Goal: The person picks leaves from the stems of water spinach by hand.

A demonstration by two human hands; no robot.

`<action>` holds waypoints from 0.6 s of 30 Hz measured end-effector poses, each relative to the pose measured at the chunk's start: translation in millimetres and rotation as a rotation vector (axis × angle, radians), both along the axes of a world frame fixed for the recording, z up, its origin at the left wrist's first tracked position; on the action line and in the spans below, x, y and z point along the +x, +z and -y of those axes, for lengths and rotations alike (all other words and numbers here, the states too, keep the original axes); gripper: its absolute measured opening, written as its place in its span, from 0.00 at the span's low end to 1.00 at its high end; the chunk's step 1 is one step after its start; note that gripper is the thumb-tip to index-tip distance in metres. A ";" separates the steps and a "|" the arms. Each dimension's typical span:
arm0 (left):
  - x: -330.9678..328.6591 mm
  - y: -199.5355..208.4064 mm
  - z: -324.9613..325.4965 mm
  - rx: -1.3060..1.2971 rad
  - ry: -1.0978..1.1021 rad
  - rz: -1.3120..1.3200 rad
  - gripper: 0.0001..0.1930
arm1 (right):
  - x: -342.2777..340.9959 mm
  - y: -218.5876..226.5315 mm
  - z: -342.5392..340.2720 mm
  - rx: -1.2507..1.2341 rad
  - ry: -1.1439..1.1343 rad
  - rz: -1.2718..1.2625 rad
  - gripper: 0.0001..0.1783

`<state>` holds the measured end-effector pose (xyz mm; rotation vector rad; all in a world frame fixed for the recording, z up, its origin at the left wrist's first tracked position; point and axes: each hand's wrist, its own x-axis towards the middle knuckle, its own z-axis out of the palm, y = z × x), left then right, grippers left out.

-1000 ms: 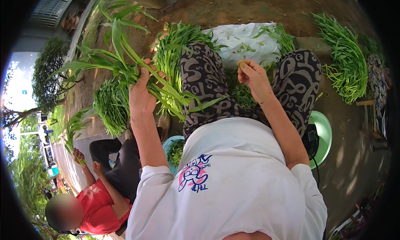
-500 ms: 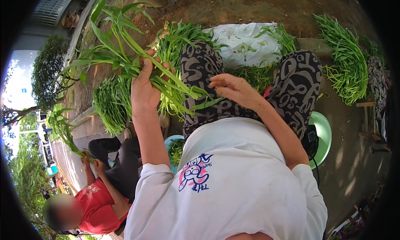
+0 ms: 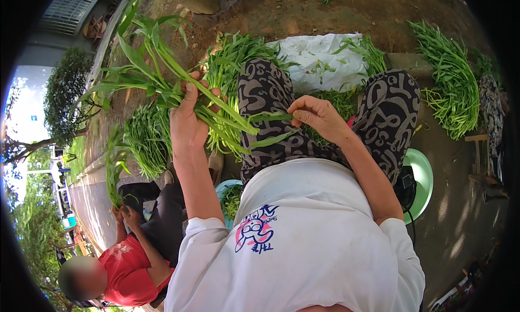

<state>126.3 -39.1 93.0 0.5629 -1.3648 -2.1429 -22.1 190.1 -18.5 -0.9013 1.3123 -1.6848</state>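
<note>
Out to the left, my left hand (image 3: 189, 114) is closed around a small bunch of water spinach (image 3: 162, 79). Its leafy tops point up and away, and the cut stem ends reach toward my lap. Over my knees, my right hand (image 3: 319, 118) pinches the tip of a long narrow leaf (image 3: 271, 117) between thumb and forefinger. That leaf stretches almost level from the stem ends to my fingers. Another leaf (image 3: 275, 139) hangs loose just below it.
Piles of water spinach lie beyond my left knee (image 3: 233, 57), further left (image 3: 147, 136) and at the far right (image 3: 452, 82). A white sack (image 3: 319, 57) lies ahead. Basins, one blue (image 3: 223, 188) and one green (image 3: 420, 184), flank me. A co-worker in red (image 3: 130, 268) holds greens.
My right hand has closed on a leaf tip and drawn it out to the right. My left hand stays nearly in place. The co-worker's greens have swung more upright.
</note>
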 end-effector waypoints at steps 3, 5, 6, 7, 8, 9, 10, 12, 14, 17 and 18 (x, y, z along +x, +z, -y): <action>0.1 -1.6 -3.2 0.018 0.010 -0.008 0.13 | 0.5 -4.9 1.2 0.019 -0.017 -0.028 0.08; -0.7 -3.3 -2.4 0.032 -0.010 -0.018 0.13 | 1.9 -6.4 2.5 0.019 -0.005 -0.009 0.08; -1.0 -3.5 -1.9 0.038 -0.019 -0.023 0.13 | 3.7 -5.7 3.4 0.015 0.009 0.008 0.08; -1.8 -2.5 -2.5 0.038 -0.016 -0.025 0.13 | 5.3 -5.0 4.2 0.011 0.023 0.026 0.07; -2.6 -1.6 -4.2 0.041 -0.013 -0.028 0.13 | 6.4 -3.6 4.3 0.014 0.054 0.035 0.08; -3.3 -1.3 -5.4 0.043 -0.010 -0.031 0.13 | 7.1 -1.2 4.2 0.018 0.085 0.044 0.08; -3.6 -1.8 -5.9 0.052 -0.005 -0.036 0.13 | 7.8 0.0 3.9 0.022 0.116 0.053 0.08; -4.3 -0.3 -5.9 0.063 0.006 -0.047 0.13 | 9.0 0.7 2.7 0.037 0.176 0.053 0.08; -4.0 0.6 -4.7 0.069 0.002 -0.065 0.13 | 7.7 -0.4 2.0 0.042 0.230 0.032 0.09; -2.3 0.9 -3.2 0.085 -0.015 -0.068 0.14 | 8.1 -0.5 1.7 0.061 0.223 0.019 0.09; -1.9 0.7 -3.0 0.093 -0.024 -0.065 0.14 | 7.1 -4.5 3.0 0.030 0.182 0.046 0.09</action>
